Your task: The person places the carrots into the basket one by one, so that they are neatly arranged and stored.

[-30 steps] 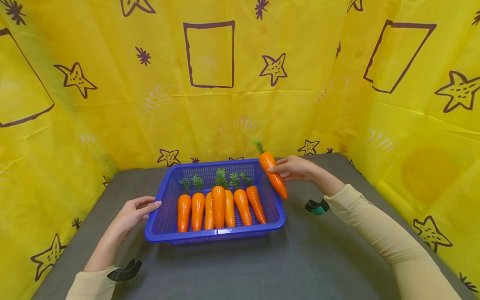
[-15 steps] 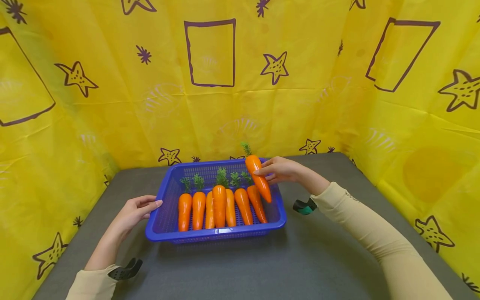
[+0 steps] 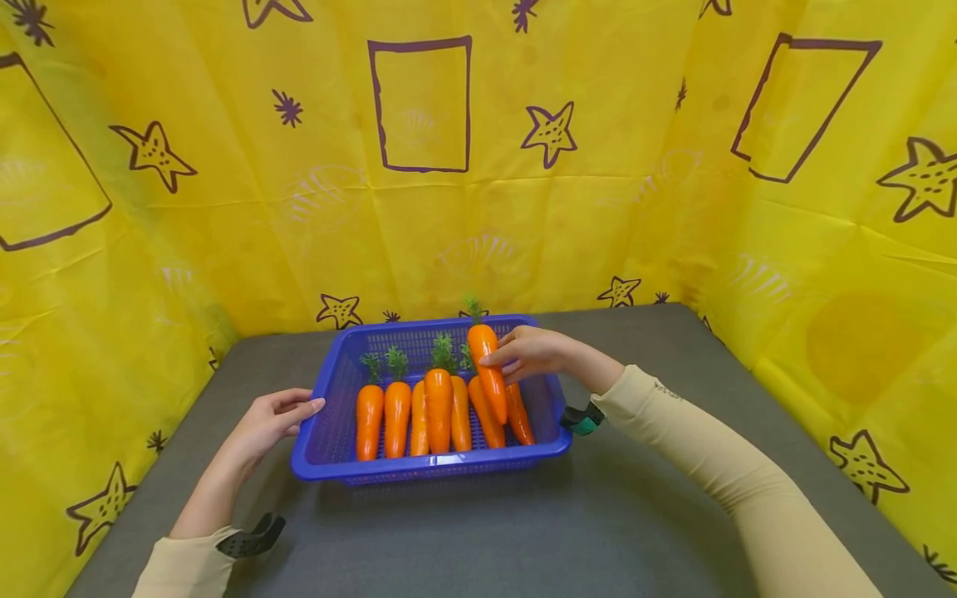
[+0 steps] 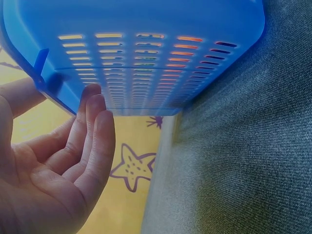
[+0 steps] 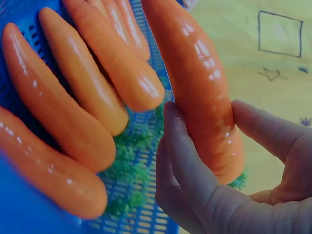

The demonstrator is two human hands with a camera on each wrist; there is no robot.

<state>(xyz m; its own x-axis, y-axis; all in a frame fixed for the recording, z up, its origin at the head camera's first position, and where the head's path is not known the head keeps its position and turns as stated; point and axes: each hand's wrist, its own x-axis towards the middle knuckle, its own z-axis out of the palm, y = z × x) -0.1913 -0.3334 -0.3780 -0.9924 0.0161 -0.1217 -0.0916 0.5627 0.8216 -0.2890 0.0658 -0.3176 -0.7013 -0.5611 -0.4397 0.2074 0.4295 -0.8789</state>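
Note:
My right hand (image 3: 532,352) pinches an orange carrot (image 3: 488,374) with a green leafy top, thumb on one side and fingers on the other, as the right wrist view shows. That carrot is held over the right half of a blue plastic basket (image 3: 359,473), overlapping the carrots beneath it in the head view. Several more carrots (image 3: 437,411) lie side by side in the basket, leafy tops toward the back. My left hand (image 3: 262,428) holds the basket's left rim, thumb on top. In the left wrist view its fingers (image 4: 100,141) curl along the slotted outer wall (image 4: 146,73).
The basket stands on a grey cloth-covered table (image 3: 478,540). A yellow patterned curtain (image 3: 419,241) rises behind the table and along both sides. Each wrist wears a dark strap, the right one (image 3: 581,419) close by the basket's right rim.
My right hand has carried the carrot leftward and lower, from over the basket's right rim to over the carrots inside. The left hand and basket stay in place.

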